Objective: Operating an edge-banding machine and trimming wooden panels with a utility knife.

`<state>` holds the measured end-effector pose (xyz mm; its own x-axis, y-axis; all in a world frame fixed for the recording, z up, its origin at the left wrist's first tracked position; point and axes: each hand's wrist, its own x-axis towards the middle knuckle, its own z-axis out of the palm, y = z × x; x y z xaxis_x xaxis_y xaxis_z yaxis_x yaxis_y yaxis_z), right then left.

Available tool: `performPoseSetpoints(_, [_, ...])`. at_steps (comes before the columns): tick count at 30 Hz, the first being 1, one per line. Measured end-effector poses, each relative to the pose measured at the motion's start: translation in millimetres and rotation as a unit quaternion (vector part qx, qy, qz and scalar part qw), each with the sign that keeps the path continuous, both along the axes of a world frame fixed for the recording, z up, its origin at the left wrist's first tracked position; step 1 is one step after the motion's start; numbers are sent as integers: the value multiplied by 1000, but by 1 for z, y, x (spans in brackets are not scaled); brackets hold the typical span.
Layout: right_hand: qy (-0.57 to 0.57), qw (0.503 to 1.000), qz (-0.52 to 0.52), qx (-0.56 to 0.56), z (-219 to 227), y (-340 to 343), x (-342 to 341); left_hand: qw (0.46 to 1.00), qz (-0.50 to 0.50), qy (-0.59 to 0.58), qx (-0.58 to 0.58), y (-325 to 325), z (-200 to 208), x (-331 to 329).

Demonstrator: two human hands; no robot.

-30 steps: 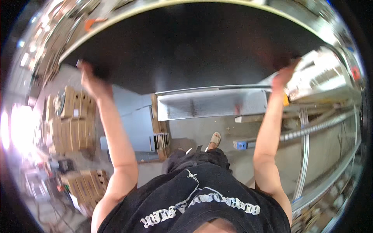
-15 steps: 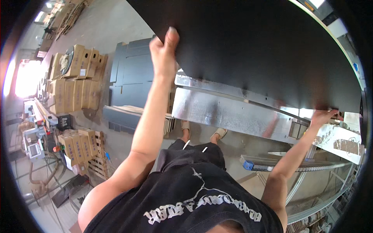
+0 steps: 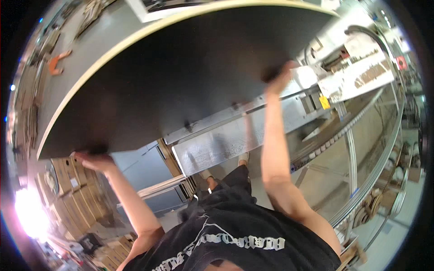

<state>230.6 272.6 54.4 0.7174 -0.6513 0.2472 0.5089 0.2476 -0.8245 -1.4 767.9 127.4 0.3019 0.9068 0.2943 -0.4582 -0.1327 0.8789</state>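
Observation:
A large black board (image 3: 194,77) with a pale far edge fills the upper part of the view, raised and tilted above a metal machine bed (image 3: 217,151). My left hand (image 3: 95,161) is closed on its near left edge, low on the left side. On the board's near right edge, my right hand (image 3: 280,81) is closed, higher up in the view and slightly blurred. The fingertips of both hands are partly hidden against the board. Part of the bed lies covered beneath it.
Stacked blue-grey panels (image 3: 147,169) lie left of the bed. Farther left stand brown cartons (image 3: 74,180). At right are a white machine part (image 3: 359,79) and a curved metal rail frame (image 3: 350,158). An orange object (image 3: 58,63) lies on the far-left floor.
The board has swung to the left and turned, bringing its pale far edge into view. My left hand moved left and down; my right hand moved left and up.

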Motion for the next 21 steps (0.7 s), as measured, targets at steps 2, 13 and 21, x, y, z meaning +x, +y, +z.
performPoseSetpoints(2, [-23, 993, -7, -112, 7, 52, -19, 998, 16, 50, 18, 24, 16, -8])
performPoseSetpoints(13, [8, 981, 106, -162, 31, 51, -48, 984, 99, 78, 123, -80, 64, -1])
performPoseSetpoints(21, [57, 973, 8, -223, 19, -83, -1, 992, 93, 74, 35, -207, 62, 79])
